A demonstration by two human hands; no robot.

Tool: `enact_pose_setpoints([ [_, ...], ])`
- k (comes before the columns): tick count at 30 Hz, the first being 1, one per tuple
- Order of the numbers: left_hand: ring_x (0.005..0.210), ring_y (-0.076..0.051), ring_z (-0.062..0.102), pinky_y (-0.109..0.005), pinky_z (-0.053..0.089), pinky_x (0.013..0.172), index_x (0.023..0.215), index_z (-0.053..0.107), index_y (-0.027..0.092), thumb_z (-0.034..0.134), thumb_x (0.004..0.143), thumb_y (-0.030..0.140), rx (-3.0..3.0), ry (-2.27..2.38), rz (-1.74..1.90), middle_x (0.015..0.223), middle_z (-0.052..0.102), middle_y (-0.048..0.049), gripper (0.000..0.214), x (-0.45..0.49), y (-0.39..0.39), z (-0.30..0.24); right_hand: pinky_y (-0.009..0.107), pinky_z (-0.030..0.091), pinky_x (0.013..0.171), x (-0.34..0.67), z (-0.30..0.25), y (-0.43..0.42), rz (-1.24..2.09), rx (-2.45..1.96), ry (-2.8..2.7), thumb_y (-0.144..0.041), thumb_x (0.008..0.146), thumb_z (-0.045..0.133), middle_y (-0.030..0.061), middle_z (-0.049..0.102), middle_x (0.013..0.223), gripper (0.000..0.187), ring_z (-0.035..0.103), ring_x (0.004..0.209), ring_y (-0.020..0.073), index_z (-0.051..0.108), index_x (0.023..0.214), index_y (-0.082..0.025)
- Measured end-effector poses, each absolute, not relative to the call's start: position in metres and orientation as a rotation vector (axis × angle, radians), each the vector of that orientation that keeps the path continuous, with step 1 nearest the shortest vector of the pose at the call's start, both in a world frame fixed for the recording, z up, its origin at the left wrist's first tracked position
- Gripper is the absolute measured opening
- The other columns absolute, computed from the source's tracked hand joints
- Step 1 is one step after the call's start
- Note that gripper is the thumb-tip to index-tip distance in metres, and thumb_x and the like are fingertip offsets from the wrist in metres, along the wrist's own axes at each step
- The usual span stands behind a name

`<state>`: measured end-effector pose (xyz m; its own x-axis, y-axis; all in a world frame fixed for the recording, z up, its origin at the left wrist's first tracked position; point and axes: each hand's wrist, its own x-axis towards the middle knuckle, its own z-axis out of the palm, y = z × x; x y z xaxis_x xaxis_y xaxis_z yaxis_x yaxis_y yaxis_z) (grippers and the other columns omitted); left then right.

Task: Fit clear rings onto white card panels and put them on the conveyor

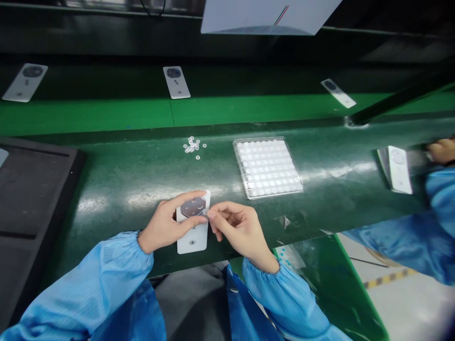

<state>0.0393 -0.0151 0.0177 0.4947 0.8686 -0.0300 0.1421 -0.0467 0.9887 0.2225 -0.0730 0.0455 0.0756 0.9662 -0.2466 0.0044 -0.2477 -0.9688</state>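
So here's our bench right now. Our left hand [165,222] is gripping a white card [192,242], fingers wrapped around the card's upper part and thumb across the front, right near the front edge of the green worktop [124,175]. There's a dark round disc [193,207] sitting on the top end of the card, and our left fingertips [192,195] run just above it.

Our right hand [238,225] is right up against the card too, with thumb and index closed into a tight pinch at the disc's right edge. Those fingertips [212,214] are touching or almost touching the disc, but honestly we can't tell if there's some tiny piece between them.

Further back on the worktop, we've got a small loose scatter of clear rings [192,147], and just to the right of that a clear tray [268,168] packed with rows of white round pieces. A dark mat [31,213] covers the left side of the worktop.

Past the back edge runs a green belt [85,116] with three more white cards [177,82] on it. Over at the right edge of the worktop, a co-worker's hand [442,150] in a blue sleeve [441,199] is reaching toward another card [398,168].
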Motion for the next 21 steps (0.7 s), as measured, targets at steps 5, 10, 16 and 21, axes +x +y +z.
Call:
enact_pose_setpoints([
  [5,0.082,-0.024,0.072,-0.036,0.060,0.082,0.159,0.039,0.030,0.082,0.080,0.030,1.332,0.899,0.716,0.104,0.076,-0.0053,0.090,0.040,-0.016,0.020,0.021,0.048,0.041,0.224,0.045,-0.067,1.220,-1.501,-1.177,-0.048,0.086,0.076,0.0016,0.066,0.062,0.032,0.056,0.047,0.0107,0.072,0.082,-0.016],
  [10,0.078,-0.025,0.070,-0.039,0.061,0.081,0.164,0.025,0.030,0.085,0.077,0.028,1.221,0.901,0.715,0.096,0.074,-0.0041,0.106,0.041,-0.016,0.022,0.022,0.050,0.043,0.223,0.044,-0.066,1.208,-1.539,-1.238,-0.049,0.087,0.075,0.0029,0.068,0.065,0.033,0.058,0.050,0.0118,0.073,0.084,-0.016],
  [16,0.082,-0.025,0.071,-0.041,0.060,0.087,0.166,0.021,0.030,0.084,0.079,0.030,1.246,0.883,0.732,0.103,0.075,-0.0051,0.107,0.040,-0.016,0.022,0.023,0.053,0.043,0.220,0.046,-0.064,1.238,-1.549,-1.215,-0.051,0.085,0.076,0.0034,0.068,0.065,0.036,0.059,0.050,0.0130,0.073,0.083,-0.016],
  [21,0.088,-0.025,0.071,-0.043,0.059,0.091,0.167,0.014,0.026,0.078,0.086,0.035,1.363,0.799,0.806,0.111,0.074,-0.0083,0.103,0.038,-0.016,0.015,0.024,0.054,0.043,0.224,0.049,-0.061,1.308,-1.523,-1.194,-0.052,0.078,0.083,0.0012,0.065,0.062,0.038,0.059,0.047,0.0123,0.072,0.082,-0.015],
])
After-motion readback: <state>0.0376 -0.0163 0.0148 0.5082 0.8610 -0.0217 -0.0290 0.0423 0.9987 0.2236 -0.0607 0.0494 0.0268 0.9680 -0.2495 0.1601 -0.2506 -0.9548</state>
